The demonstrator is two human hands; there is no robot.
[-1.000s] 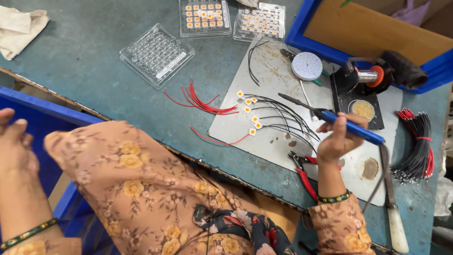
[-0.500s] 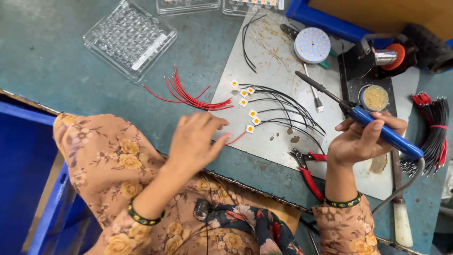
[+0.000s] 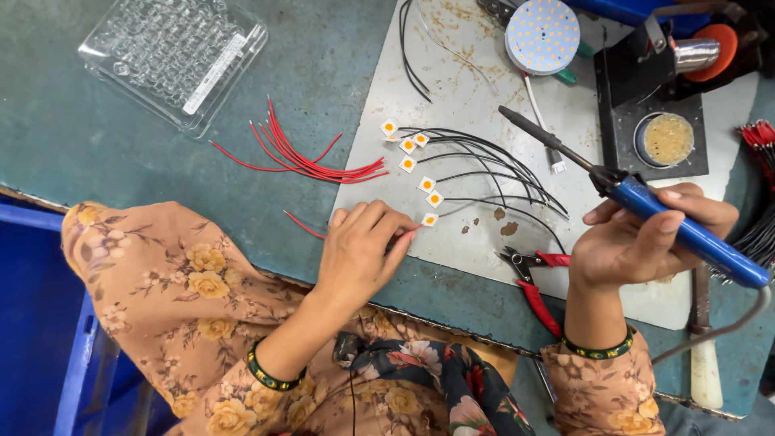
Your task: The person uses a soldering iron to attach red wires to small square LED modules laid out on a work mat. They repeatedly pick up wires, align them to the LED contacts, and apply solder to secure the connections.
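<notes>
My left hand [image 3: 361, 250] rests at the near edge of a grey metal sheet [image 3: 468, 73], fingers pinched on a thin red wire [image 3: 305, 225] whose end reaches a small white LED chip [image 3: 429, 219]. Several such chips [image 3: 410, 145] with black wires [image 3: 492, 157] soldered on lie in a row on the sheet. My right hand [image 3: 642, 238] grips a blue-handled soldering iron [image 3: 686, 234], its dark tip raised over the black wires and pointing left.
A bundle of red wires [image 3: 311, 157] lies left of the sheet, with a clear plastic tray [image 3: 173, 56] beyond. Red-handled cutters [image 3: 537, 282] lie near my right wrist. A round LED board [image 3: 542, 35], an iron stand with brass wool [image 3: 666, 139], and a blue bin [image 3: 32, 323] surround the work.
My left hand came up from the blue bin side, reached across the table edge and pinched a red wire at the nearest chip. The soldering iron stays raised in my right hand.
</notes>
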